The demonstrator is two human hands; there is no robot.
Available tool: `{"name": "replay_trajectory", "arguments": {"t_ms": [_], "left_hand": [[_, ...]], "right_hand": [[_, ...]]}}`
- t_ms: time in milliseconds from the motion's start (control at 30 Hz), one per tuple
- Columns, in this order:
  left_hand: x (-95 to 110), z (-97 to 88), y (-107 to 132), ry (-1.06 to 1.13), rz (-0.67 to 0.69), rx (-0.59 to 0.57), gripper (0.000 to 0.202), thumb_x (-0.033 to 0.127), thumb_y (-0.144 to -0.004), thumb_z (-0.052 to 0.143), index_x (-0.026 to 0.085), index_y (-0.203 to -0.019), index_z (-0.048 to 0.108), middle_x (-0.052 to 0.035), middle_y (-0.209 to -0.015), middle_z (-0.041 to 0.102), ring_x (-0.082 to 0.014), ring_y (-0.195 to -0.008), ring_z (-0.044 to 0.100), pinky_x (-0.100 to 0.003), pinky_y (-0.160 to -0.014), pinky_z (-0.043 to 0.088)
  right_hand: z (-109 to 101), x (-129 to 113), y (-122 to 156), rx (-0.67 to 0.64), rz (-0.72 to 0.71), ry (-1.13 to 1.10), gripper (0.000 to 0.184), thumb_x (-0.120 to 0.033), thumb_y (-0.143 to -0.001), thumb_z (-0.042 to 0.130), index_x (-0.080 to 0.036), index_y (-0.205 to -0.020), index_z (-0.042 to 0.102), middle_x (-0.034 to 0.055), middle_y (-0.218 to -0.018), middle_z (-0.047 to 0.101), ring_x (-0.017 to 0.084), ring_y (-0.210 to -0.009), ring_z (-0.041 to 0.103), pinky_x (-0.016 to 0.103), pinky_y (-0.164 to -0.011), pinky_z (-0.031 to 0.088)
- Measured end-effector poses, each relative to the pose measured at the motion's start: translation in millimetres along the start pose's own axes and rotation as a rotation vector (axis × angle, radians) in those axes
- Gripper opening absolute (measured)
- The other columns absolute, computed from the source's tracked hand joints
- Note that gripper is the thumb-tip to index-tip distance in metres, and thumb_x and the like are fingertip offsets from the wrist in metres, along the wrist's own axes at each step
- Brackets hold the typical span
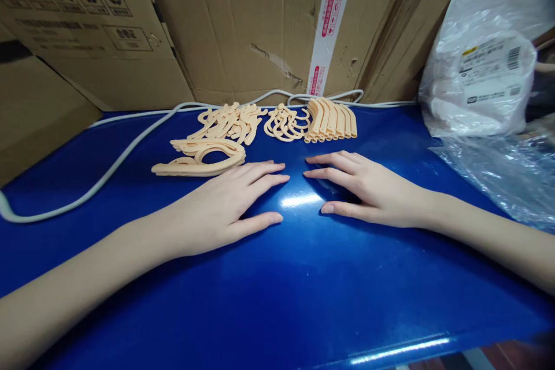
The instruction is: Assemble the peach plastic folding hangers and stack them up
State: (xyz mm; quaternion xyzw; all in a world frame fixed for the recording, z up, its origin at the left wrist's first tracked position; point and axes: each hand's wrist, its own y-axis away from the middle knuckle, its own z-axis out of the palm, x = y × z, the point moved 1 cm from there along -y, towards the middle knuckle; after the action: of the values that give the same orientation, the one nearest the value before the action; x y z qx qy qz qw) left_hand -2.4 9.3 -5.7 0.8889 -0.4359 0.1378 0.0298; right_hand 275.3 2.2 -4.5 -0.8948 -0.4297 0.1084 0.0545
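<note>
Both hands rest palm down over the blue table (277,295), fingers stretched out and holding nothing. My left hand (225,205) is nearest to a stack of beige folded plastic hangers (195,166), which lies just behind it. My right hand (368,188) lies in front of a row of curved beige hollow arm pieces (332,121). Between the groups sits a small heap of beige hooks (286,122). Farther left is a loose pile of beige curved pieces (232,121), behind the folded hangers. The two hands are apart, fingertips pointing toward each other.
A pale cable (143,139) runs along the back and down the left side of the table. Cardboard boxes (243,23) stand behind. At the right are a plastic-wrapped package (481,81) with a label and loose clear plastic film (503,173).
</note>
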Motion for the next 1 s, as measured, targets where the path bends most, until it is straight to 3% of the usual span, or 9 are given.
{"name": "replay_trajectory", "arguments": {"t_ms": [133,233,367,467,567,667,867,1000], "left_hand": [[-5.0,-1.8,-0.4,-0.020,0.028,0.039,0.060,0.060,-0.100,0.040,0.025,-0.148,0.050,-0.0085,-0.157,0.046,-0.0309,-0.143,0.045,-0.051,-0.119,0.037],[-8.3,-0.6,0.1,-0.022,0.039,0.052,0.059,0.060,-0.100,0.040,0.026,-0.148,0.050,-0.0087,-0.157,0.047,-0.0311,-0.143,0.045,-0.051,-0.119,0.038],[-11.1,2.4,1.7,-0.012,0.040,0.075,0.058,0.058,-0.101,0.040,0.026,-0.147,0.050,-0.0076,-0.157,0.046,-0.0317,-0.144,0.044,-0.052,-0.119,0.038],[-11.2,2.6,2.4,-0.010,0.040,0.069,0.057,0.057,-0.101,0.041,0.025,-0.147,0.050,-0.0081,-0.157,0.046,-0.0318,-0.144,0.044,-0.051,-0.119,0.037],[-10.8,1.4,2.7,-0.015,0.042,0.052,0.059,0.058,-0.101,0.040,0.023,-0.147,0.050,-0.0093,-0.157,0.046,-0.0316,-0.144,0.044,-0.051,-0.119,0.037],[-11.0,0.4,3.0,-0.027,0.037,0.052,0.060,0.060,-0.101,0.039,0.025,-0.148,0.049,-0.0086,-0.158,0.046,-0.0308,-0.145,0.043,-0.050,-0.119,0.037],[-11.5,0.1,4.2,-0.025,0.054,0.064,0.059,0.058,-0.101,0.040,0.022,-0.146,0.051,-0.0103,-0.156,0.047,-0.0307,-0.144,0.045,-0.048,-0.119,0.038],[-9.6,-0.9,5.0,-0.041,0.064,0.059,0.058,0.055,-0.102,0.040,0.019,-0.147,0.050,-0.0120,-0.157,0.047,-0.0312,-0.144,0.044,-0.049,-0.119,0.038]], "right_hand": [[-7.6,-1.7,-7.4,0.016,0.028,0.020,0.052,-0.054,-0.100,0.049,-0.019,-0.137,0.060,0.0161,-0.141,0.059,0.031,-0.124,0.060,0.052,-0.102,0.048],[-22.3,6.1,-13.6,0.100,0.107,-0.036,0.042,-0.049,-0.100,0.051,-0.020,-0.127,0.065,0.0135,-0.128,0.069,0.030,-0.115,0.065,0.047,-0.097,0.051],[-46.8,39.3,-20.3,0.219,0.318,-0.026,0.037,-0.044,-0.100,0.051,-0.015,-0.107,0.072,0.0119,-0.104,0.076,0.025,-0.094,0.070,0.036,-0.083,0.050],[-55.3,75.8,-25.9,0.192,0.560,0.136,0.044,-0.047,-0.098,0.051,-0.010,-0.118,0.068,0.0137,-0.094,0.074,0.022,-0.079,0.065,0.036,-0.073,0.044],[-50.1,108.1,-32.4,0.088,0.741,0.171,0.050,-0.050,-0.096,0.054,-0.010,-0.125,0.061,0.0169,-0.101,0.073,0.023,-0.079,0.062,0.035,-0.070,0.041],[-39.5,125.5,-37.7,0.044,0.787,0.179,0.052,-0.052,-0.094,0.056,-0.009,-0.121,0.060,0.0216,-0.101,0.073,0.025,-0.077,0.061,0.035,-0.069,0.039],[-31.4,130.4,-40.4,0.032,0.810,0.171,0.059,-0.060,-0.094,0.050,-0.009,-0.121,0.059,0.0234,-0.104,0.072,0.027,-0.083,0.063,0.036,-0.071,0.040],[-30.1,137.9,-44.4,0.025,0.865,0.195,0.055,-0.056,-0.090,0.055,-0.011,-0.123,0.059,0.0203,-0.105,0.072,0.029,-0.087,0.064,0.035,-0.072,0.041]]}}
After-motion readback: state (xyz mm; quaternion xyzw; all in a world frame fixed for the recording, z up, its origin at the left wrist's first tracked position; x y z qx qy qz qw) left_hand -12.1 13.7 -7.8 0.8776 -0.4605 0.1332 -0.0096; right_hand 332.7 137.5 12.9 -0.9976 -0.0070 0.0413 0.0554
